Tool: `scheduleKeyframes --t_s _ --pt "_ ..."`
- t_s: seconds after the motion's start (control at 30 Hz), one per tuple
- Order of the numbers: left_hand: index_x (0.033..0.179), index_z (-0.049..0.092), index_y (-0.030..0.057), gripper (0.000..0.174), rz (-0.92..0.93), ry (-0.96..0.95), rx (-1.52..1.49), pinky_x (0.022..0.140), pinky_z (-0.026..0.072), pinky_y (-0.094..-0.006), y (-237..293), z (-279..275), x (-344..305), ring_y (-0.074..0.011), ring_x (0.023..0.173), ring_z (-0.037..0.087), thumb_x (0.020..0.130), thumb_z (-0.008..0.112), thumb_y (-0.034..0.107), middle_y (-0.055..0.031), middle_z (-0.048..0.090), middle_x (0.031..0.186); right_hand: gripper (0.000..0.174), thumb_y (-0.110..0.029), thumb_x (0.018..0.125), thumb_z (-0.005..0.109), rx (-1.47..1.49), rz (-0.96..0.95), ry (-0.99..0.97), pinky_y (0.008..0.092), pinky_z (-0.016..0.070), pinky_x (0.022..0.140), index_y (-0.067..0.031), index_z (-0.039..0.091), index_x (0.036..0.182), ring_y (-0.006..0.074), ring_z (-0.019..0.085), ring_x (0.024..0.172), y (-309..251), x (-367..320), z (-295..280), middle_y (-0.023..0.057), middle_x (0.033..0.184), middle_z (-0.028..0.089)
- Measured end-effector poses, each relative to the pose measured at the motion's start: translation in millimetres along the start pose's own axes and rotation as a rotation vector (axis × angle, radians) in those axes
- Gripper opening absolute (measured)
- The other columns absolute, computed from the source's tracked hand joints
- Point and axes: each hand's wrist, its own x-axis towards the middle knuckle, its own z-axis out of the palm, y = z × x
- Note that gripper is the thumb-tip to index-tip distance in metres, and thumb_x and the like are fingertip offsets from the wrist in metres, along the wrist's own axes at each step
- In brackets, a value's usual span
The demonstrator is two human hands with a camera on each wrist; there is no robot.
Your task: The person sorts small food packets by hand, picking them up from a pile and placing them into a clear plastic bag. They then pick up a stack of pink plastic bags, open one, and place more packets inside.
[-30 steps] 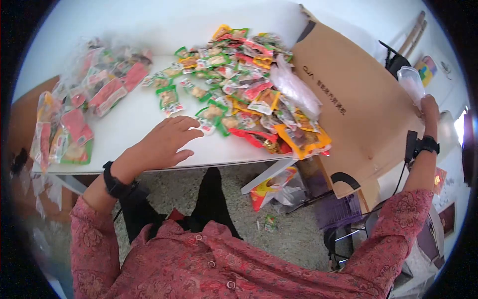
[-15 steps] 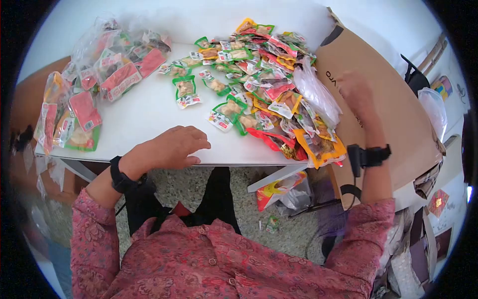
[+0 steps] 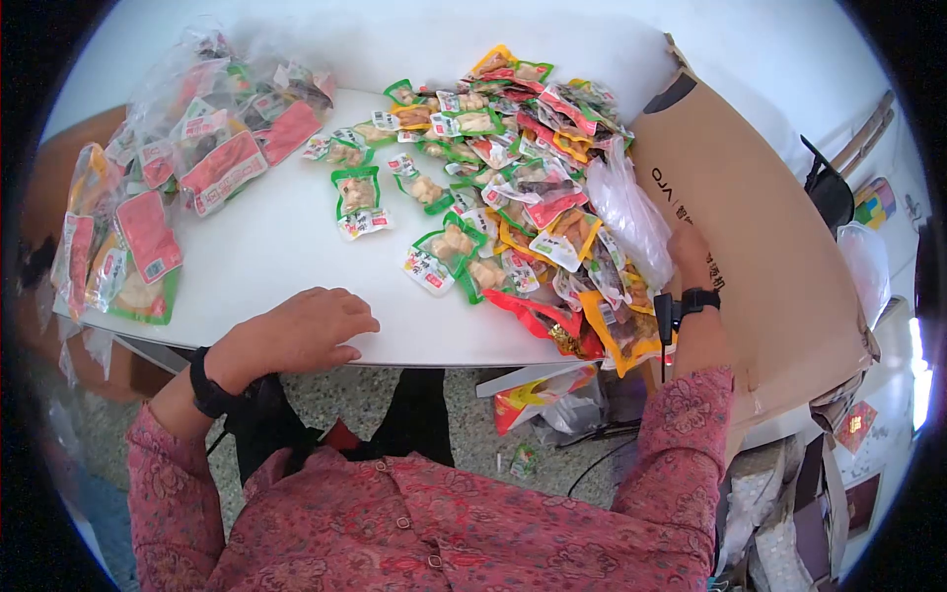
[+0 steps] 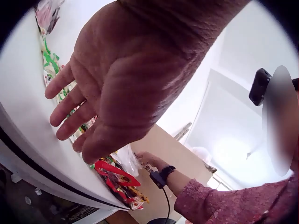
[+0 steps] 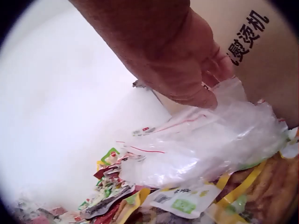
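Clear plastic bags (image 3: 631, 212) (image 5: 187, 144) lie on the right side of a heap of small food packets (image 3: 533, 187), against the cardboard box. My right hand (image 3: 691, 259) (image 5: 187, 70) is at their box side; in the right wrist view its thumb and curled fingers pinch the edge of the bags. My left hand (image 3: 296, 331) (image 4: 126, 74) is held over the table's front edge, holding nothing, fingers loosely extended. Nearest to it are green-edged packets (image 3: 357, 197) (image 3: 449, 247). A red packet (image 3: 538, 321) lies at the front of the heap.
Clear bags filled with red and green packets (image 3: 212, 148) stand on the left of the white table (image 3: 296, 237). The large cardboard box (image 3: 760, 266) borders the right. Below are a red-and-yellow bag (image 3: 538, 400) and a small packet on the floor (image 3: 523, 462).
My right hand has come from a clear bag at the far right, across the box, to the plastic bags on the heap. My left hand has shifted slightly left and nearer the body.
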Motion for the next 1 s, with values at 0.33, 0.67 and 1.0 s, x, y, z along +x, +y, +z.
scheduleKeyframes --t_s 0.33,0.67,1.0 --pt "0.114 0.047 0.0078 0.039 -0.042 -0.116 0.009 0.092 0.0365 -0.0412 5.8 -7.9 11.5 -0.0296 0.11 0.045 0.079 0.059 0.022 -0.0127 0.049 0.116 0.036 -0.024 0.078 0.052 0.26 0.399 0.382 0.0415 0.0471 0.077 0.0035 0.055 0.101 0.0344 0.058 0.09 96.2 118.3 62.5 0.0239 0.105 0.055" --pt "0.129 0.033 0.0076 0.059 0.271 0.132 -0.109 0.095 0.0353 -0.041 49.1 6.0 57.9 -0.0318 0.115 0.04 0.078 0.06 0.021 -0.017 0.036 0.129 0.021 -0.015 0.081 0.048 1.147 -0.08 0.845 0.0378 0.0428 0.082 -0.0002 0.049 0.096 0.0285 0.054 0.099 -20.1 47.5 -106.6 0.0183 0.103 0.054" --pt "0.135 0.022 0.0076 0.082 0.033 0.507 -0.244 0.102 0.0273 -0.0375 44.4 -19.9 87.2 -0.0324 0.125 0.031 0.071 0.069 0.025 -0.0186 0.029 0.135 0.016 -0.005 0.077 0.045 0.648 -0.771 0.646 0.04 0.0296 0.1 -0.0023 0.05 0.092 0.0333 0.038 0.12 -87.2 -29.7 -111.6 0.0154 0.12 0.05"
